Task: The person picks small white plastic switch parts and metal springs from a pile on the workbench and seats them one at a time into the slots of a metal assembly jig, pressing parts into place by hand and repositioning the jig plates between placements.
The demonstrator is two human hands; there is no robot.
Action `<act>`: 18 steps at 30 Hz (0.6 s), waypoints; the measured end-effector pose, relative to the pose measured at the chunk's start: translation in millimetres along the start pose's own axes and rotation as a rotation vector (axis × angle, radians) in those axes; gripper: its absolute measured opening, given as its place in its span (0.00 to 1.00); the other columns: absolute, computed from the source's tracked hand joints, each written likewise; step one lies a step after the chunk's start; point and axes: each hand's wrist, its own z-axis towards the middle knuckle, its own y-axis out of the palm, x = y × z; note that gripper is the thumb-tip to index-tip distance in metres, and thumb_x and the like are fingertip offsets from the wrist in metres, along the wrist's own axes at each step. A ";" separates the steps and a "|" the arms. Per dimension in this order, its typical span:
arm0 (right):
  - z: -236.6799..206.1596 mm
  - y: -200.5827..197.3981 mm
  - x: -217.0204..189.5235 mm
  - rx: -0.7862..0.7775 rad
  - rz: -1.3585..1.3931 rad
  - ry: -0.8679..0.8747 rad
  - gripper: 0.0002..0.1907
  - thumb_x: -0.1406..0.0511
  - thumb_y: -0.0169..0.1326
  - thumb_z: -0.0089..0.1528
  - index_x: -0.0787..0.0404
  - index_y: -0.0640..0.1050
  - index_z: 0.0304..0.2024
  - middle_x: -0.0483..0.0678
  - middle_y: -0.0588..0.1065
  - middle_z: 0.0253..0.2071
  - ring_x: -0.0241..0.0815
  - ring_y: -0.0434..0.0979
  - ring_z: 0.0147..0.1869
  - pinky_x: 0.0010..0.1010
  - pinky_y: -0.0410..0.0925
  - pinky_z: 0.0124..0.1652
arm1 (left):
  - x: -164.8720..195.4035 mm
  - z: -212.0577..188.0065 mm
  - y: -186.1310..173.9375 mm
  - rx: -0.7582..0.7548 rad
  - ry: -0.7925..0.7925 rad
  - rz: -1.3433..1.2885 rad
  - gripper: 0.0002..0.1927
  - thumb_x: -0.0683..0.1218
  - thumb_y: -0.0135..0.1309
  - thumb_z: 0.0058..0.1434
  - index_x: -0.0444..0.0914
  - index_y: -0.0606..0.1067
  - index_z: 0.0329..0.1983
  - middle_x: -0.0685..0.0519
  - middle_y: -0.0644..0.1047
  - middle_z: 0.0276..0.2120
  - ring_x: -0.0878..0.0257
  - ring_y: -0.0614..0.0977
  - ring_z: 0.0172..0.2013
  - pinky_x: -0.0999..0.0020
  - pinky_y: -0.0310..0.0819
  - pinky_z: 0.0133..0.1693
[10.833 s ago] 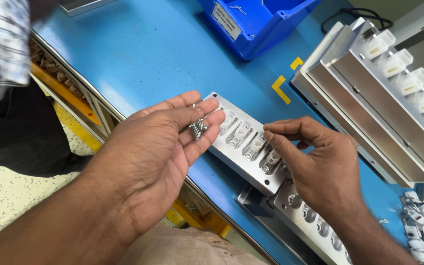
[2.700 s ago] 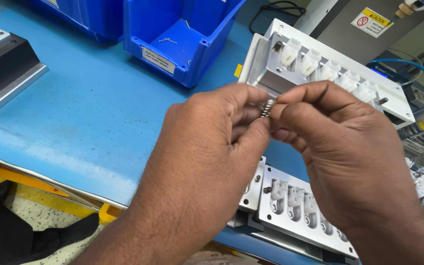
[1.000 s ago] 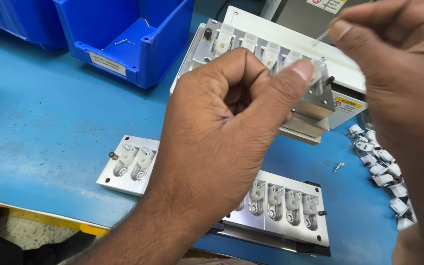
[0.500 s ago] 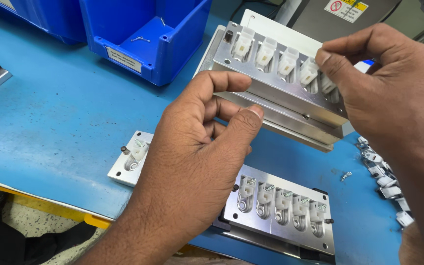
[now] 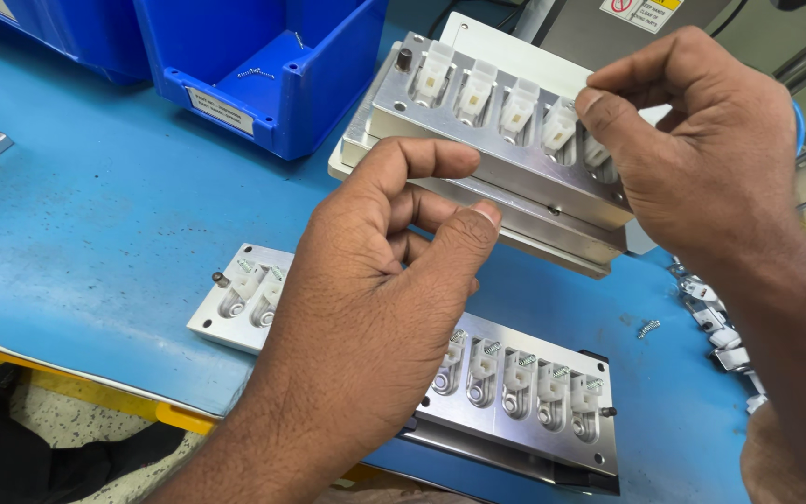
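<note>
- Right hand [image 5: 701, 159] pinched, fingertips at white clips [image 5: 557, 126] in tilted metal block [image 5: 506, 168]; anything held: cannot tell.
- Left hand [image 5: 375, 308] loosely curled, fingers apart, empty, above flat metal plate [image 5: 515, 411] on blue tabletop [image 5: 95, 243].

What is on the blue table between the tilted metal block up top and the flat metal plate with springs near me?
Mostly bare blue table, in the head view; the left hand covers part of that stretch.

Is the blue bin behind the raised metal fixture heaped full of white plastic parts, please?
No, the blue bin shows only bare blue walls and floor with a couple of small springs, left of the raised metal fixture.
</note>
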 end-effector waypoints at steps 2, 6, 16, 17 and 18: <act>2.2 -1.9 3.4 0.012 -0.078 -0.197 0.05 0.69 0.59 0.70 0.66 0.79 0.45 0.49 0.79 0.39 0.35 0.77 0.36 0.29 0.70 0.34 | -0.5 -0.9 3.6 0.001 -0.003 0.001 0.21 0.50 0.52 0.69 0.37 0.71 0.62 0.54 0.78 0.37 0.73 0.79 0.34 0.74 0.84 0.37; 11.7 0.2 9.4 -0.038 0.006 -0.118 0.05 0.68 0.57 0.69 0.66 0.78 0.44 0.49 0.78 0.36 0.33 0.77 0.35 0.27 0.72 0.30 | -1.7 -1.7 12.3 0.004 -0.033 0.012 0.21 0.50 0.52 0.69 0.37 0.71 0.62 0.53 0.78 0.37 0.72 0.80 0.33 0.71 0.83 0.34; 13.4 -4.8 12.0 -0.108 -0.018 -0.209 0.04 0.71 0.54 0.68 0.67 0.78 0.44 0.51 0.79 0.40 0.37 0.79 0.38 0.31 0.71 0.35 | -3.4 -3.5 17.5 0.048 -0.016 0.031 0.20 0.50 0.52 0.69 0.38 0.71 0.61 0.55 0.77 0.36 0.74 0.79 0.32 0.74 0.84 0.36; 13.3 -5.7 10.8 -0.095 -0.020 -0.325 0.05 0.74 0.52 0.66 0.68 0.78 0.42 0.53 0.79 0.43 0.39 0.79 0.41 0.32 0.72 0.39 | -3.3 -3.3 18.3 0.045 -0.028 0.014 0.20 0.50 0.52 0.69 0.37 0.71 0.61 0.55 0.77 0.36 0.73 0.79 0.32 0.73 0.84 0.36; 10.9 -6.8 9.8 -0.081 -0.023 -0.440 0.06 0.77 0.51 0.63 0.70 0.79 0.41 0.54 0.79 0.45 0.40 0.78 0.45 0.33 0.73 0.44 | -3.0 -3.2 19.3 0.040 -0.038 -0.003 0.20 0.50 0.53 0.69 0.37 0.72 0.61 0.54 0.77 0.36 0.73 0.79 0.32 0.73 0.84 0.36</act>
